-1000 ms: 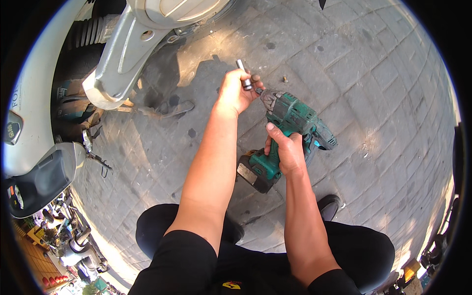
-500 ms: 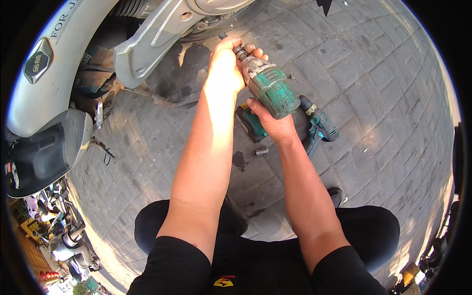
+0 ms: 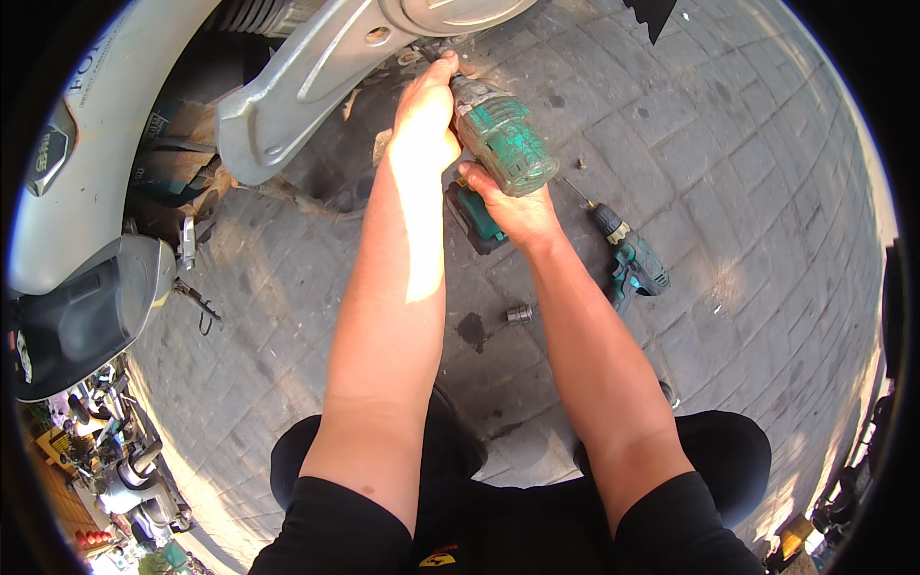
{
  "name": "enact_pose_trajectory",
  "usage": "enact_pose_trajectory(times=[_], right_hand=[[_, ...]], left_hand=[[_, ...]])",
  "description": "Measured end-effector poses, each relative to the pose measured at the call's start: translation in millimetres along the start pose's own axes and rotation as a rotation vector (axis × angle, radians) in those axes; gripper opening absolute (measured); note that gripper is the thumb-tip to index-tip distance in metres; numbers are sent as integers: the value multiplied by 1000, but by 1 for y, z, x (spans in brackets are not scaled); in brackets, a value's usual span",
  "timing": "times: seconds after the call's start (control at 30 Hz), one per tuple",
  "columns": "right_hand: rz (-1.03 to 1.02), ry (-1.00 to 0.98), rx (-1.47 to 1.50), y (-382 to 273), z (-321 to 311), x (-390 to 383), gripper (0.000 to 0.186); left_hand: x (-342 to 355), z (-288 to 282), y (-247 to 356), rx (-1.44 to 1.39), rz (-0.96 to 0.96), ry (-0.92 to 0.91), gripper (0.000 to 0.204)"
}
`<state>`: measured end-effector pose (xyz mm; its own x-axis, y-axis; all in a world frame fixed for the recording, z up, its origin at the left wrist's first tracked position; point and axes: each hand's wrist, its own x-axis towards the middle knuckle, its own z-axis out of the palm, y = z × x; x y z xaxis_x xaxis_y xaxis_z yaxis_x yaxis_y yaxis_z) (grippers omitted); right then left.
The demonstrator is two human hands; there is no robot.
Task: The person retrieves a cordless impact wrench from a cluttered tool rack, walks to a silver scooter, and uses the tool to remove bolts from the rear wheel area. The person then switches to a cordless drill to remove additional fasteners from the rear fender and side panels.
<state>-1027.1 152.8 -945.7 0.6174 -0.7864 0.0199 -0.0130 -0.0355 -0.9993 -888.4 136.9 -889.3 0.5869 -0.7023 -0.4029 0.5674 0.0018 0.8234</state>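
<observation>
A worn green cordless impact wrench (image 3: 513, 144) is in both my hands, its nose pointing up and left at the underside of the silver scooter (image 3: 316, 86). My right hand (image 3: 517, 213) is wrapped around its handle, above the green battery (image 3: 474, 220). Beside the grey front housing, my left hand (image 3: 425, 120) is closed on the wrench's nose. Its far fingers are hidden, and the wrench's tip reaches in close to the scooter's lower edge. I cannot tell whether the tip touches a fastener there.
A green and black cordless drill (image 3: 634, 254) with a thin bit lies on the grey paving (image 3: 747, 192) at right. Close to my right forearm is a metal socket (image 3: 518, 314); a small bolt (image 3: 581, 164) lies farther off. A dark scooter seat (image 3: 72, 316) is at left.
Both hands have carried the impact wrench up and left, bringing its nose nearer the scooter. The view has shifted slightly, and the drill's bit now shows beyond my right hand.
</observation>
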Motion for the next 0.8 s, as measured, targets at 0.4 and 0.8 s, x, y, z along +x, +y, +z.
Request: enact_pose_trajectory(times=[0.4, 0.8], right_hand=[[-134, 63, -206, 19, 31, 11, 30], [-102, 81, -111, 25, 50, 6, 33]], left_hand=[[6, -20, 9, -53, -53, -167, 36], [3, -14, 14, 12, -2, -39, 30]])
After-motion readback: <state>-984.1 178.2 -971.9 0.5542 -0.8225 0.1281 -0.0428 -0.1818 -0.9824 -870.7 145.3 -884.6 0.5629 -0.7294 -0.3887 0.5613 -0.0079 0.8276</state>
